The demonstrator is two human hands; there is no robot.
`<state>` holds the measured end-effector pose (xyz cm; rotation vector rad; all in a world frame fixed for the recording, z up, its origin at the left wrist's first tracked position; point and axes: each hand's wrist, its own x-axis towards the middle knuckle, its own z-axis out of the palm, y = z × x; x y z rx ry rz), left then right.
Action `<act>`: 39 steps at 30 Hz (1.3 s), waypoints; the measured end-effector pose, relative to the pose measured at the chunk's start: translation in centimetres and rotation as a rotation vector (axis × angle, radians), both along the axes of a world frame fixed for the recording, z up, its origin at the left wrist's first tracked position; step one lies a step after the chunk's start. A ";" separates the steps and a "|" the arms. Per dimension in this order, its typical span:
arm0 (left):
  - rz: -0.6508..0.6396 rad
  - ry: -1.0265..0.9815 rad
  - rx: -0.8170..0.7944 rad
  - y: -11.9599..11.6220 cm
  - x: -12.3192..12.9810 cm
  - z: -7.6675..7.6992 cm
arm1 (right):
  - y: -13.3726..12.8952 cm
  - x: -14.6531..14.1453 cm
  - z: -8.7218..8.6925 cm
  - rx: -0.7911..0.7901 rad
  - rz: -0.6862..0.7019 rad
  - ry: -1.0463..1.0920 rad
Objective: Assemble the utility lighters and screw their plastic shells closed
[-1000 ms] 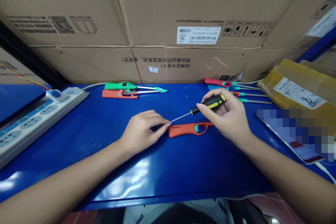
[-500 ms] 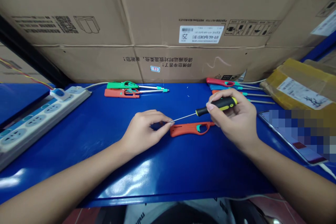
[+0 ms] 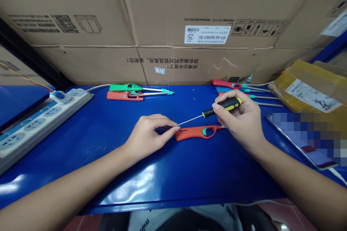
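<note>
Black-and-yellow, the screwdriver [image 3: 207,112] is barely shifting from half a second ago, so work is staying at its tip: right grip [image 3: 243,117] clamping the handle, left grip [image 3: 151,131] apparently pinching the tip, orange lighter [image 3: 189,133] lying between them

Near lighter [image 3: 192,133]: on the table [image 3: 130,184], between your left hand [image 3: 153,131] and right hand [image 3: 242,119].
Lighter pair [image 3: 121,95]: behind your left hand.
Power strip [image 3: 40,124]: to your left.
Phone [image 3: 311,154]: to your right, before the parcel [image 3: 294,81].
Carton [image 3: 168,54]: behind the pair.
</note>
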<state>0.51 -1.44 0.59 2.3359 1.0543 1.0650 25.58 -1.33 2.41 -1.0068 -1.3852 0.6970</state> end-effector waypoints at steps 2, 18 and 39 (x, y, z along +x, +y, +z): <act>0.001 0.005 -0.002 0.0 0.0 0.0 | 0.0 0.0 0.0 0.016 -0.007 -0.019; -0.010 0.026 -0.011 0.0 0.0 -0.1 | -0.1 -0.1 0.1 0.058 -0.028 -0.055; -0.104 0.068 -0.015 0.3 0.0 -0.4 | -1.5 0.1 0.6 0.114 0.365 -0.096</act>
